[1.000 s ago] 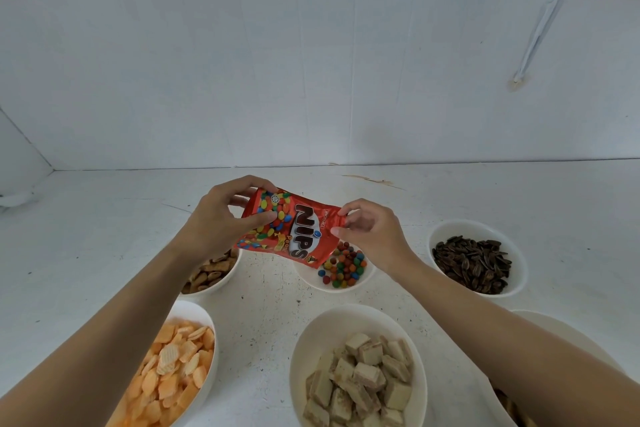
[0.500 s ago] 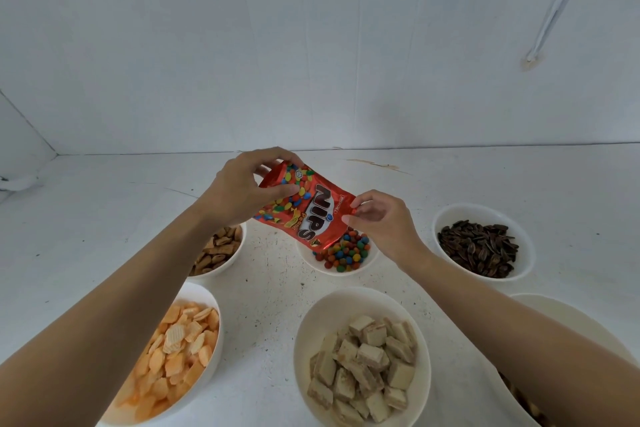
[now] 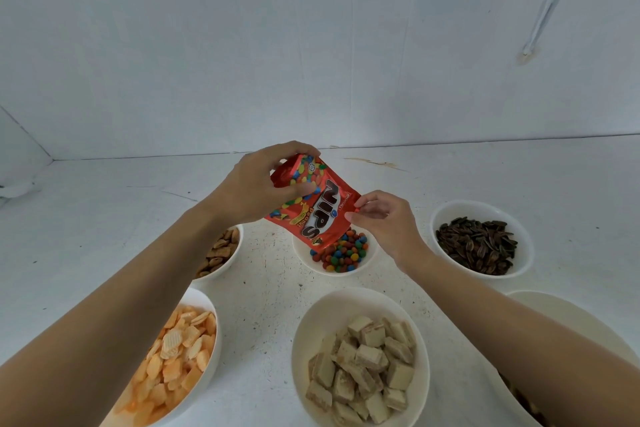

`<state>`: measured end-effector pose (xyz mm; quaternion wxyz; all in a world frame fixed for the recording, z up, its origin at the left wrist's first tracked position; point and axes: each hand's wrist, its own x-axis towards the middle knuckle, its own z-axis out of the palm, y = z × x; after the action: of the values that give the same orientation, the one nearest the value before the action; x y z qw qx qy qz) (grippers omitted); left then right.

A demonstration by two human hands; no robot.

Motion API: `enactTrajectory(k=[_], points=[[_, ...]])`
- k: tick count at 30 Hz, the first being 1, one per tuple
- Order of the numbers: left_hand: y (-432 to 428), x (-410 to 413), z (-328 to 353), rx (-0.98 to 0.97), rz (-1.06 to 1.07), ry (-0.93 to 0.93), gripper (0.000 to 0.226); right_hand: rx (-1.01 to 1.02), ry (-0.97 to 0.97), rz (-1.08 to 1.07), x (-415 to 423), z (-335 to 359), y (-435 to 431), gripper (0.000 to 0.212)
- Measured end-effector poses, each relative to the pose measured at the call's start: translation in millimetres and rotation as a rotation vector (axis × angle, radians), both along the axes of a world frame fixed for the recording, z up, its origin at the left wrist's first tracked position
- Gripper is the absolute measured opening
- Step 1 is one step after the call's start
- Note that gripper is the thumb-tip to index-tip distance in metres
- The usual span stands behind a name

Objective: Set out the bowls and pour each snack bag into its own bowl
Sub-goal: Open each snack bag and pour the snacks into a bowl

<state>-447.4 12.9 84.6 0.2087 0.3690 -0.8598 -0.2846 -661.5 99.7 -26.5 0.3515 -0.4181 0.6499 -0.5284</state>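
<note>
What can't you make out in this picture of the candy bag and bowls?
Head view.
- Whether candy remains in the red bag: opaque foil, mouth facing down over the candy bowl.
- Contents of the lower-right bowl: behind the right forearm, cut by the frame edge.
- Part of the brown-cracker bowl: behind the left forearm.

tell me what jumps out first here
The red bag at centre is tilted mouth-down over a small bowl of coloured candies. The left hand grips its top and the right hand pinches its side edge. Around it are white bowls of dark seeds at right, wafer cubes in front and orange crisps at lower left.
</note>
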Motion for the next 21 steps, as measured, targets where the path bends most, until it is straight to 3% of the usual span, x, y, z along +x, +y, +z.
enactTrajectory(k=[7, 11, 16, 21], points=[[1.8, -5.4, 20.7, -0.149, -0.024, 0.054, 0.036, -0.107, -0.071, -0.034, -3.6, 11.4, 0.7, 0.023], [5.2, -10.7, 9.6, -0.092, -0.033, 0.033, 0.040, -0.079, -0.088, -0.077, -4.1, 3.7, 3.2, 0.022], [7.5, -6.7, 13.6, 0.059, -0.214, -0.063, 0.062, -0.037, -0.099, -0.095, -6.3, 2.1, 2.0, 0.022], [7.7, -8.9, 15.5, -0.158, -0.125, -0.019, 0.046, -0.015, -0.137, -0.072, -3.4, 1.4, 2.2, 0.025]])
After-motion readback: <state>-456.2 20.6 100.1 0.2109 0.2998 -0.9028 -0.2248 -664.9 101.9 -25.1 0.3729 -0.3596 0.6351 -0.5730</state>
